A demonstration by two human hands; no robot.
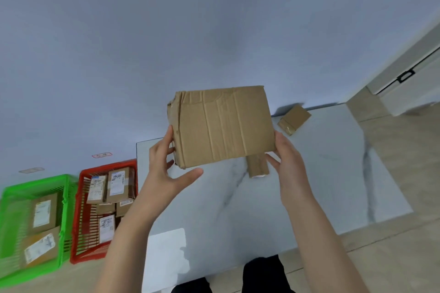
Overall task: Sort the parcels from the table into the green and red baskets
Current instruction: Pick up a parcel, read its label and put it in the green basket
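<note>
At the bottom edge, the person's dark trousers show below the near rim of the white marble-patterned table. Two bare forearms reach up over the tabletop. The left hand grasps the left end of a creased cardboard box, its fingers against the taped end and its thumb stretched out just under the lower edge. The right hand pinches the box's lower right corner, thumb in front and fingers behind. The box is held in the air above the table, its plain brown face towards the camera.

Just beyond the box's lower edge, a small taped parcel lies on the table. A second small brown parcel sits near the table's far edge.

On the floor to the left stand a red basket, touching the table's side and holding several labelled parcels, and beside it a green basket holding two. Behind everything rises a pale blue wall; a white cabinet stands at far right.
</note>
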